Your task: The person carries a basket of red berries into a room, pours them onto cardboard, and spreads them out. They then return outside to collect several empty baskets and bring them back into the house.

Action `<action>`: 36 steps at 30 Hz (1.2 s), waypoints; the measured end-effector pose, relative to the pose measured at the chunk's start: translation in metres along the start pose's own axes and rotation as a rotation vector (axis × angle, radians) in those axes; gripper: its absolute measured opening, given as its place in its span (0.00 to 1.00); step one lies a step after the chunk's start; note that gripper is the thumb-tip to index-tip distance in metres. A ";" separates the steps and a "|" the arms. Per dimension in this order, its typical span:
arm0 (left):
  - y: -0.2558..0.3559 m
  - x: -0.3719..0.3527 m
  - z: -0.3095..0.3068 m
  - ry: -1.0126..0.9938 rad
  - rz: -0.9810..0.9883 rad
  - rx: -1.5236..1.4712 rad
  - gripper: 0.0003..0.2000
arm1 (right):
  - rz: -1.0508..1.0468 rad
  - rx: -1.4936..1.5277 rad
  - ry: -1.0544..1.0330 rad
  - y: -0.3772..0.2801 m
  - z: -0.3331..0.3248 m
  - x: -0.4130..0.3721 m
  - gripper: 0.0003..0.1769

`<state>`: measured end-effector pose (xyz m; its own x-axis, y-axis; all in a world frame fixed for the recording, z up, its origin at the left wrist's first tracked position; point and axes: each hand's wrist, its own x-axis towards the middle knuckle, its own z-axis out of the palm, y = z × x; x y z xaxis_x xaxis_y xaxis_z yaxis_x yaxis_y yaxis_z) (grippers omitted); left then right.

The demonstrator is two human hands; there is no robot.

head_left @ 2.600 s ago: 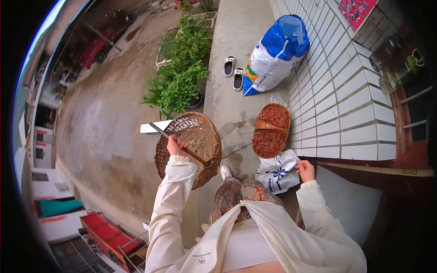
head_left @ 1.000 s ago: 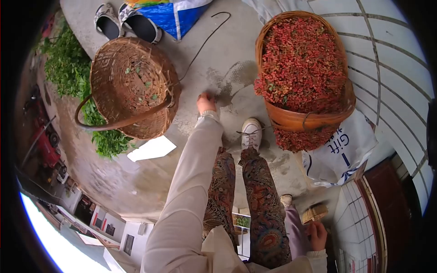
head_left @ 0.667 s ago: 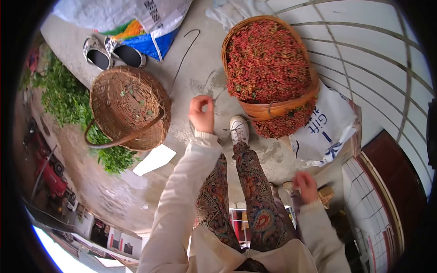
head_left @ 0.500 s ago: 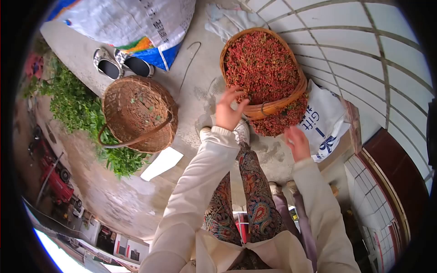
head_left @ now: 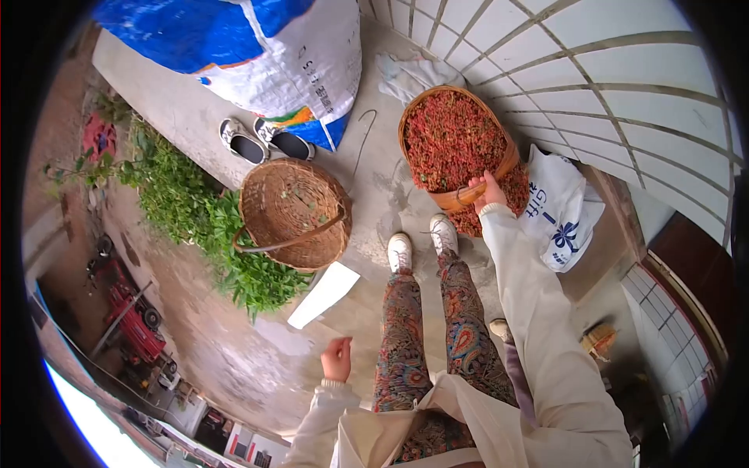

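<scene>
A woven basket (head_left: 405,134) heaped with small red berries (head_left: 451,140), like Sichuan peppercorns, stands on the concrete near the tiled wall. My right hand (head_left: 488,192) is closed around its handle (head_left: 460,196), which lies low along the near side. More red berries show below the handle, partly behind my hand and sleeve. Down by my left thigh, away from the baskets, my left hand (head_left: 336,359) hangs with its fingers curled in and nothing visible in them. A second brown wicker basket (head_left: 269,187) sits to the left, holding only a few leaf bits.
Dark-soled slip-on shoes (head_left: 243,142) and a large blue and white woven sack (head_left: 312,62) lie beyond the wicker basket. A metal hook (head_left: 363,144) rests on the ground. A white gift bag (head_left: 560,218) stands at right. Green plants (head_left: 242,242) border the left edge; another person's foot (head_left: 501,330) is behind me.
My right hand has moved up onto the handle of the berry basket and closed on it. The left hand has left that basket and dropped back toward my side. The view has shifted.
</scene>
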<state>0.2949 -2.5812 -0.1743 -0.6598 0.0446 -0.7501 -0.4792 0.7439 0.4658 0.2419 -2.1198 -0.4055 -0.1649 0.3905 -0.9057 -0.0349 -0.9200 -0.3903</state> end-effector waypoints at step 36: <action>-0.025 -0.115 -0.130 -0.078 -0.056 -0.116 0.08 | -0.051 0.339 0.108 -0.197 -0.309 -0.373 0.11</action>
<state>0.3079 -2.6923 -0.0384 -0.5853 0.0604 -0.8085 -0.5805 0.6650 0.4699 0.6143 -2.0737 -0.0420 -0.0504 0.4210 -0.9057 -0.3688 -0.8506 -0.3749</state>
